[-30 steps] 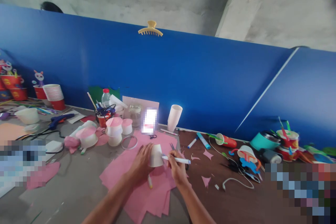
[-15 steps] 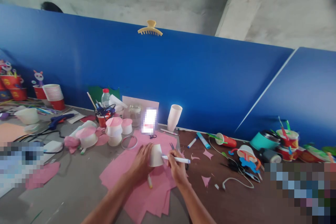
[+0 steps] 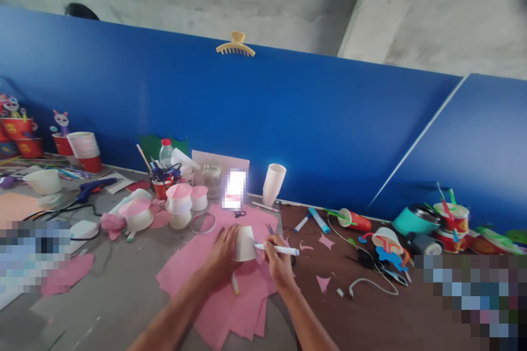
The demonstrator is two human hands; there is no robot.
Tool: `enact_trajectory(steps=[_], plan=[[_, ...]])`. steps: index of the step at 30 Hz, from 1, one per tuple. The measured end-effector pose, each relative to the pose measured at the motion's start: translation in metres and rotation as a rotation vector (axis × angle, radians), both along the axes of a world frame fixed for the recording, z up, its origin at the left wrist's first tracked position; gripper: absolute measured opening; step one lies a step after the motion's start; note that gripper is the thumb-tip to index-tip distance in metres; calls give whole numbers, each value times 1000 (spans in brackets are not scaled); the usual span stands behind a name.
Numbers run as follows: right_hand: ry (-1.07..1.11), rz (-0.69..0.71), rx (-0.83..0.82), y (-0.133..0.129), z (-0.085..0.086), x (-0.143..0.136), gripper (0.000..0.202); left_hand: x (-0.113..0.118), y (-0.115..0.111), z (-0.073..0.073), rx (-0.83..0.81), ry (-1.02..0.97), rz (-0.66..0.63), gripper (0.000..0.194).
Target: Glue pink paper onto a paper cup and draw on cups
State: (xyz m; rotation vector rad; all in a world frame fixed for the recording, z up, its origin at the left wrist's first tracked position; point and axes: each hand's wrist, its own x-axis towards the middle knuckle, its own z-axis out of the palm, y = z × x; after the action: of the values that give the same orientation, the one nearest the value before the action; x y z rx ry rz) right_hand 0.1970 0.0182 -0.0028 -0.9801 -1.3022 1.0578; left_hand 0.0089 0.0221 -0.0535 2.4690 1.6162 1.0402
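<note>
My left hand [image 3: 225,252] grips the left side of a white paper cup [image 3: 246,245], which is upside down over the pink paper sheets [image 3: 214,318]. Between the fingers of my right hand [image 3: 278,260] is a white marker [image 3: 284,250], its tip at the cup's right side. Whether the tip touches the cup I cannot tell. A yellow-tipped marker [image 3: 234,284] lies on the pink paper just below the cup. Scissors [image 3: 269,228], partly hidden, lie behind my right hand.
Pink-topped white cups [image 3: 179,207] stand at the left, near a clear ring [image 3: 202,223]. A blurred bright screen [image 3: 234,189] and a tall white cup stack [image 3: 274,184] stand by the blue partition [image 3: 313,126]. Pink scraps [image 3: 323,284], a white cable [image 3: 373,281] and a blue marker [image 3: 302,224] lie right.
</note>
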Motion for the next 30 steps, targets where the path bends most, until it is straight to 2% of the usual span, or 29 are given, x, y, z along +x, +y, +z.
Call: enact_trajectory(steps=[3,9,17,24,30], plan=[[11,-8,-5,0,0,2,38,-1,-1,1,-9,-8,-9,75],[-13,78,-21,-1,-1,0,39,0,-1,0,2,6,4,74],[16,15,2,2,-2,1,36,-1,-2,0,-3,18,3,77],[-4,75,-19,1,-3,0,40,0,-1,-1,28,16,8,75],[7,-13,-10,0,1,2,35,-1,-2,1,1,2,2,79]])
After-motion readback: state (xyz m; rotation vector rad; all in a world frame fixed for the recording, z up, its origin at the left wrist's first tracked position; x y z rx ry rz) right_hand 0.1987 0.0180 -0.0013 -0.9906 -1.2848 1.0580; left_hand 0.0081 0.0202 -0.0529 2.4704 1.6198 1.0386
